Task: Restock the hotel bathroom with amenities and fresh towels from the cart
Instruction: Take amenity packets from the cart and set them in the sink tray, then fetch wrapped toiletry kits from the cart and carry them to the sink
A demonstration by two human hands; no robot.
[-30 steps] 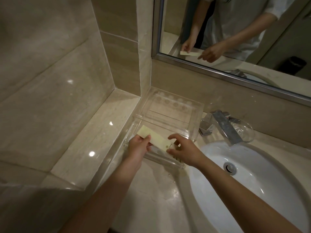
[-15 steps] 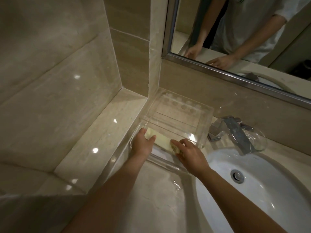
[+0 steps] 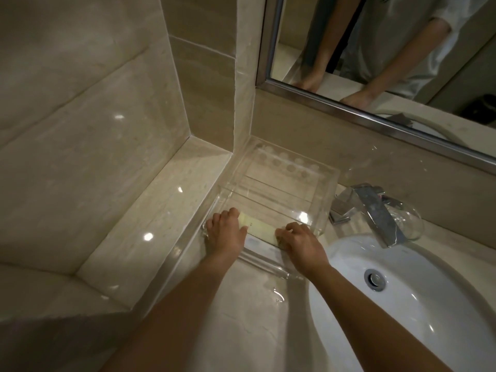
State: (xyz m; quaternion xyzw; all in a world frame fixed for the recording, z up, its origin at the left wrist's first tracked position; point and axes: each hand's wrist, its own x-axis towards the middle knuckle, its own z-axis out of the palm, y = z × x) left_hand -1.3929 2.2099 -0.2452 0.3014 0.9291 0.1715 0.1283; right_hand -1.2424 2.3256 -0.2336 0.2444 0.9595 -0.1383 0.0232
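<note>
1. Hands first: the left hand (image 3: 225, 229) and the right hand (image 3: 300, 238) each press one end of a pale yellow packet (image 3: 259, 229), with fingers curled down on it. It is more a hold from above than a full grasp.
2. The packet lies flat in the front compartment of the clear tray (image 3: 326, 194), which stands on the counter (image 3: 241, 323) in the corner, just beside the sink (image 3: 418, 312).
3. To do this step well, I think the packet should sit parallel to the front wall of the tray and rest fully on the bottom, not leaning on a divider.
4. Both hands should lift away together and straight up, so the light packet does not slide or turn.
5. The tray is light plastic and may shift if pushed, so only gentle pressure is good.
6. The other compartments look empty, so more items and the towels remain to bring.
</note>
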